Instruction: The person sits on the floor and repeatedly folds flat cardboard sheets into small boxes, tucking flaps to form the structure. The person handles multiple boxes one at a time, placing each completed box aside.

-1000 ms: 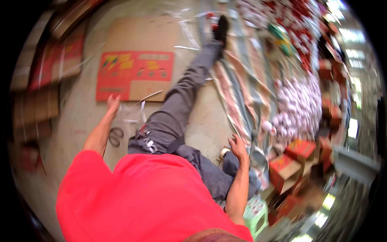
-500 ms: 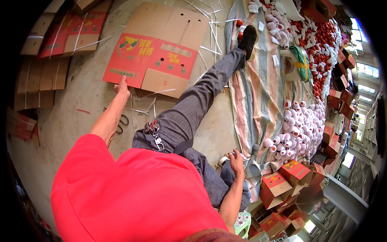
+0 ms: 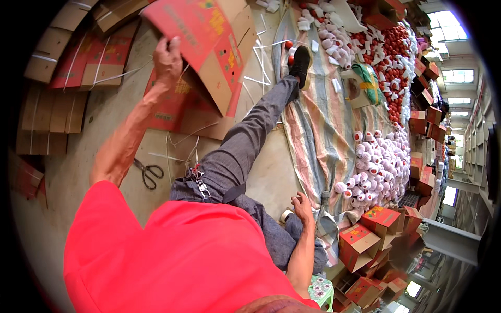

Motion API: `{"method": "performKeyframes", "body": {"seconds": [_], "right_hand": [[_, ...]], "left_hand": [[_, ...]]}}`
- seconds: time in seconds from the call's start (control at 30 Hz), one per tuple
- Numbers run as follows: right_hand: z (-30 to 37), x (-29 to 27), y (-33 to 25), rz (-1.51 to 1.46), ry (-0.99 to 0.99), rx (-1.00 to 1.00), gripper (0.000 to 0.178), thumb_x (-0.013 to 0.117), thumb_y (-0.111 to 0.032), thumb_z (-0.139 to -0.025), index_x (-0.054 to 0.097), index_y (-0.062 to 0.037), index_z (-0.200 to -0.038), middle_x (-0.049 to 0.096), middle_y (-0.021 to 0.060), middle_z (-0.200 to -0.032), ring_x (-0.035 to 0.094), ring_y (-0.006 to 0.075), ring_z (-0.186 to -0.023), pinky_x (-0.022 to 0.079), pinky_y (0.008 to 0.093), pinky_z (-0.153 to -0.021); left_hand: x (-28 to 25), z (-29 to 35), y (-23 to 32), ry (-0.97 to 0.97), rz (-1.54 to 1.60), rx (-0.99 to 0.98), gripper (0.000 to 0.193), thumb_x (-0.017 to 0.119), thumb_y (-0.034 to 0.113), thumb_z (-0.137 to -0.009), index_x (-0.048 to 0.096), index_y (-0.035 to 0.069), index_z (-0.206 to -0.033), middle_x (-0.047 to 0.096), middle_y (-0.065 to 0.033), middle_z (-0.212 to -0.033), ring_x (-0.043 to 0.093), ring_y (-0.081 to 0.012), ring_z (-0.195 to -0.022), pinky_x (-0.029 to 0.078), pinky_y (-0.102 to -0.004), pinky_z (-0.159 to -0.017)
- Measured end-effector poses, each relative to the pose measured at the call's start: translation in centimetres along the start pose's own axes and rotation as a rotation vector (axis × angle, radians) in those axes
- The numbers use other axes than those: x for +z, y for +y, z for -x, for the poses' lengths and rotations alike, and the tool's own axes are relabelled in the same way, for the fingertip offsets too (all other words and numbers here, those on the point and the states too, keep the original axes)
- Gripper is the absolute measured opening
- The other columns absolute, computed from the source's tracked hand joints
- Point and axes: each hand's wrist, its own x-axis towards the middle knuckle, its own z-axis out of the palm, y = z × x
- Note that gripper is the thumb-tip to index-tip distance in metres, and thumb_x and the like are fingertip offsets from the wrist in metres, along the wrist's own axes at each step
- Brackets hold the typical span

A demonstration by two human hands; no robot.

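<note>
My left hand (image 3: 168, 60) grips the near edge of a folded red and brown cardboard carton (image 3: 209, 39), its fingers closed around the board. The carton is raised and tilted, its far end partly cut off by the picture's top. Beneath it, another flat carton (image 3: 177, 112) lies on the concrete floor, partly covered. My right hand (image 3: 302, 207) hovers beside my bent right knee, fingers loosely apart with nothing visible in them. A pair of dark scissors (image 3: 148, 173) rests on the floor below my left forearm.
Strapped stacks of flat cartons (image 3: 104, 60) stand at the far left. White strapping strips (image 3: 261, 65) litter the floor. On the right, a striped sheet (image 3: 318, 120) borders net-wrapped fruit (image 3: 378, 164) and loose red fruit (image 3: 391, 68). Opened cartons (image 3: 360, 245) crowd the lower right, near a patterned stool (image 3: 319, 288).
My left hand has lifted the top carton off the floor and moved it away from me, uncovering another carton below. My right hand stays by the knee, its fingers slightly more spread.
</note>
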Motion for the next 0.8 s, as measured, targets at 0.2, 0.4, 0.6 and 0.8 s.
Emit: {"method": "performKeyframes", "body": {"seconds": [0.2,0.4,0.6,0.8], "right_hand": [[0.6,-1.1,-2.0,-0.113,0.127,-0.048,0.053,0.065,-0.021,-0.103,0.053,0.0045,-0.149,0.075,0.0154,-0.122,0.071,0.0202,-0.106,0.055,0.0340,-0.094],[2.3,-7.3,-6.2,-0.136,0.826,-0.325,0.046,0.056,-0.026,-0.110,0.056,0.0040,-0.145,0.069,0.0202,-0.126,0.064,0.0338,-0.117,0.048,0.0435,-0.103],[9.9,-20.4,-12.6,-0.335,1.236,-0.460,0.068,0.045,-0.026,-0.116,0.014,0.0059,-0.167,0.031,0.0232,-0.171,0.033,0.0328,-0.158,0.026,0.0428,-0.128],[17.4,-23.3,-4.5,-0.387,1.287,-0.223,0.060,0.057,-0.030,-0.111,0.037,0.0023,-0.157,0.059,0.0133,-0.144,0.057,0.0202,-0.126,0.045,0.0369,-0.105]], "left_hand": [[2.4,-1.9,17.6,-0.125,0.283,0.306,0.014,0.059,0.017,-0.110,0.065,0.004,-0.107,0.057,-0.0070,-0.084,0.047,-0.0158,-0.078,0.045,-0.0317,-0.071],[2.4,-1.2,26.6,-0.183,0.524,0.247,0.019,0.058,0.019,-0.110,0.068,0.004,-0.117,0.070,-0.0040,-0.104,0.060,-0.0112,-0.093,0.051,-0.0283,-0.085],[6.4,2.1,25.4,-0.479,0.829,-0.005,0.030,0.057,0.028,-0.113,0.069,0.003,-0.123,0.072,0.0021,-0.112,0.062,-0.0043,-0.099,0.051,-0.0223,-0.088],[11.0,7.0,23.0,-0.919,1.234,-0.399,0.031,0.054,0.029,-0.115,0.068,0.004,-0.125,0.075,-0.0002,-0.115,0.068,-0.0068,-0.100,0.056,-0.0237,-0.089]]}}
